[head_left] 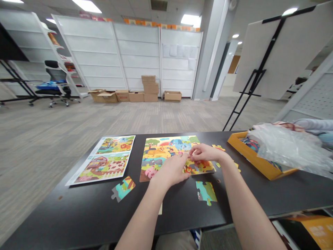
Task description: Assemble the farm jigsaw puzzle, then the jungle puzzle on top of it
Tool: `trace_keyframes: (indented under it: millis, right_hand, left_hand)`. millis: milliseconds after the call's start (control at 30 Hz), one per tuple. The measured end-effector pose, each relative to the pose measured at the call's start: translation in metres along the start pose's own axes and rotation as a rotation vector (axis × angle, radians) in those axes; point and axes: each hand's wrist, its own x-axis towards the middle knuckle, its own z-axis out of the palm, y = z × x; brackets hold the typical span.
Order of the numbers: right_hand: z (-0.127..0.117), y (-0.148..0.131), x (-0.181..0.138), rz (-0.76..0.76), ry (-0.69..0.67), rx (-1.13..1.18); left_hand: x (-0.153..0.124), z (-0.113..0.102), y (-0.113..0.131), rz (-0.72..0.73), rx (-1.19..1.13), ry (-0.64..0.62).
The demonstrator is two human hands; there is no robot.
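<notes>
Right hand (pixel 205 152) pinched what appeared to be a puzzle piece (pixel 193 160) over the right end of the jigsaw puzzle (pixel 166 152), which lay by the far edge of the table (pixel 78 208). Left hand (pixel 171 171) rested open on it, grasping nothing. Advisable: align tabs first, then press flat.

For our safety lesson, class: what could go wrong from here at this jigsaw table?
1. The loose piece lies near the table edge; a careless sweep might knock it off.
2. The left hand and right hand rest on the puzzle; a shove could separate joined pieces.
</notes>
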Motion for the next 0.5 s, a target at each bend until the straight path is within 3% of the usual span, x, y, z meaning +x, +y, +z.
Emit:
trace_keyframes:
  millis: [233,500]
  right_hand:
    - [0.006,-0.003,0.000,-0.046,-0.053,0.087]
    - [0.008,-0.008,0.000,-0.070,-0.062,0.142]
  left_hand:
    - [0.000,0.003,-0.011,0.109,-0.126,0.114]
    - [0.000,0.009,-0.027,0.081,-0.138,0.146]
